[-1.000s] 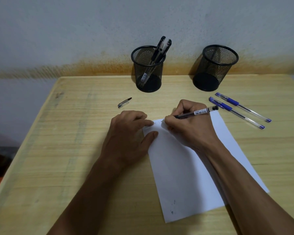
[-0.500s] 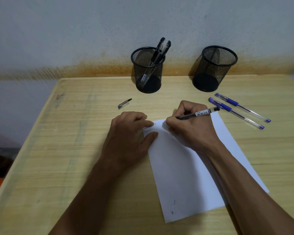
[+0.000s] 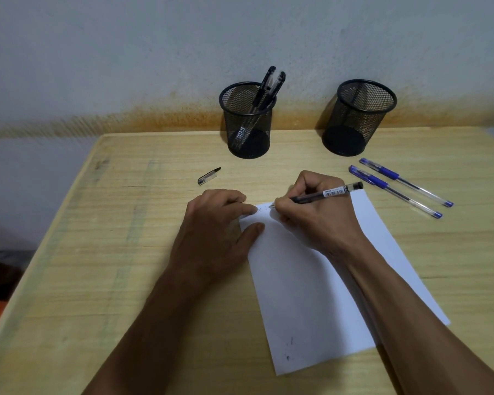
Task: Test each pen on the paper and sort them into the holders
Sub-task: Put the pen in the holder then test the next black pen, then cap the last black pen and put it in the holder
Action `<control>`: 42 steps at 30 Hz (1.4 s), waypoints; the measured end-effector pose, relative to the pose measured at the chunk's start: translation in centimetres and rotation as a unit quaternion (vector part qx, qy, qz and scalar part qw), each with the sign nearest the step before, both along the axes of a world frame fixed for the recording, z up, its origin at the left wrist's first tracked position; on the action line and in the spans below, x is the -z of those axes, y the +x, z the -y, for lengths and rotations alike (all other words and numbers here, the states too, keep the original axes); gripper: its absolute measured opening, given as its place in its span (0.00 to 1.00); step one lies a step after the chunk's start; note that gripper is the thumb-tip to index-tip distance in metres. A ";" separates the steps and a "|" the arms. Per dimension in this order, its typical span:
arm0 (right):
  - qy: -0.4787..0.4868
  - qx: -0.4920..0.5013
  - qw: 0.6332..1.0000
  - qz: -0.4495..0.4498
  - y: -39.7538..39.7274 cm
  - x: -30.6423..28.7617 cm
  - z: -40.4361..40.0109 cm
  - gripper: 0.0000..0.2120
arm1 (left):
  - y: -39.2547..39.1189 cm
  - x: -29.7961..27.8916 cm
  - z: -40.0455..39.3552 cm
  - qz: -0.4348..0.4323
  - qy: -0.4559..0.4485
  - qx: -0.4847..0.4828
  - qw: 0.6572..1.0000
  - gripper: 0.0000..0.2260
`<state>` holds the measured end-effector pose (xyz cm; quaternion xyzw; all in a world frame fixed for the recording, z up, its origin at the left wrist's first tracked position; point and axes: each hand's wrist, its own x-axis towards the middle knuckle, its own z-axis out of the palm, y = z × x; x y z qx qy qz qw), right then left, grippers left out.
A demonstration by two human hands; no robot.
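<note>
My right hand (image 3: 317, 215) grips a black pen (image 3: 332, 192) with its tip on the top left corner of the white paper (image 3: 305, 295), beside faint marks. My left hand (image 3: 214, 229) lies on the paper's left edge, fingertips and thumb pressing it to the table. The pen's black cap (image 3: 208, 176) lies loose on the table to the left. Two blue pens (image 3: 394, 191) lie capped at the right. The left mesh holder (image 3: 247, 121) contains two black pens; the right mesh holder (image 3: 358, 116) looks empty.
The wooden table (image 3: 97, 266) stands against a stained grey wall. Its left edge drops off to a dark floor area. Both holders stand at the table's back edge.
The pen tip in my right hand has shifted slightly on the paper's top corner, leaving small marks. My left hand has stayed put.
</note>
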<state>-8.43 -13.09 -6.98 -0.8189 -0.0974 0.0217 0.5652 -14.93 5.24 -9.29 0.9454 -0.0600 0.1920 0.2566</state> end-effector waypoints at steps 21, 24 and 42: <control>0.214 0.032 0.973 -0.078 -4.1 -3.9 2.7 0.06 | 3.1 -2.8 -2.1 -0.067 0.042 -0.250 0.965 0.10; 0.237 0.051 0.965 -0.096 -4.9 -4.2 3.3 0.06 | 2.7 -2.8 -1.7 -0.074 0.099 -0.246 0.961 0.12; 0.213 0.039 0.975 0.042 -9.2 -8.3 5.1 0.05 | -7.2 -8.5 6.6 -0.010 -0.277 -0.018 0.961 0.10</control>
